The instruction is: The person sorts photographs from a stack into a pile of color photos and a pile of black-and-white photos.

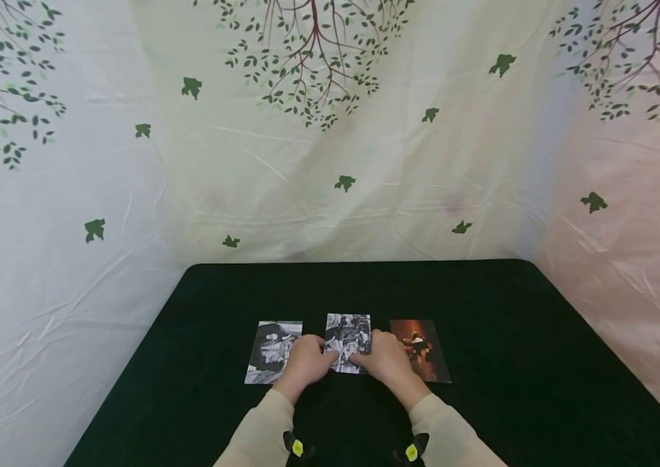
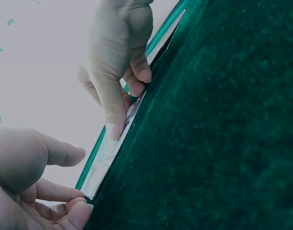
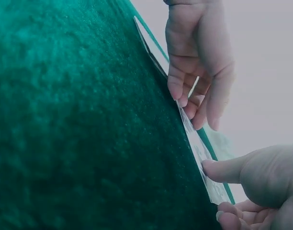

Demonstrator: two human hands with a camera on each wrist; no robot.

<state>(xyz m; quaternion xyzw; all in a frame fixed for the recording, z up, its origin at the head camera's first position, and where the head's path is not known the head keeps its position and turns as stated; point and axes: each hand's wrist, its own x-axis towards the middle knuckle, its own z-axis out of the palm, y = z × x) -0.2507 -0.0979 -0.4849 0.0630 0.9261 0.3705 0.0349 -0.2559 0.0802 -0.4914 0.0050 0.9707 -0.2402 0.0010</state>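
In the head view a black-and-white photo print (image 1: 348,334) lies in the middle of a row of three, between my two hands. My right hand (image 1: 387,357) pinches its right edge; the right wrist view has the thumb (image 3: 223,171) on the picture and the other fingers at the edge. My left hand (image 1: 308,360) is at the left edge, fingertips touching the corner, thumb (image 2: 65,153) raised off the surface. Another black-and-white photo (image 1: 265,353) is partly covered by my left hand. An orange-brown photo (image 1: 431,363) lies beside my right hand.
The photos are on a table with a dark green cloth (image 1: 189,415). Pale fabric hangings (image 1: 283,168) with printed branches and leaves stand behind the table and at both sides. A dark wrist strap with a yellow tag (image 1: 297,448) is on each sleeve.
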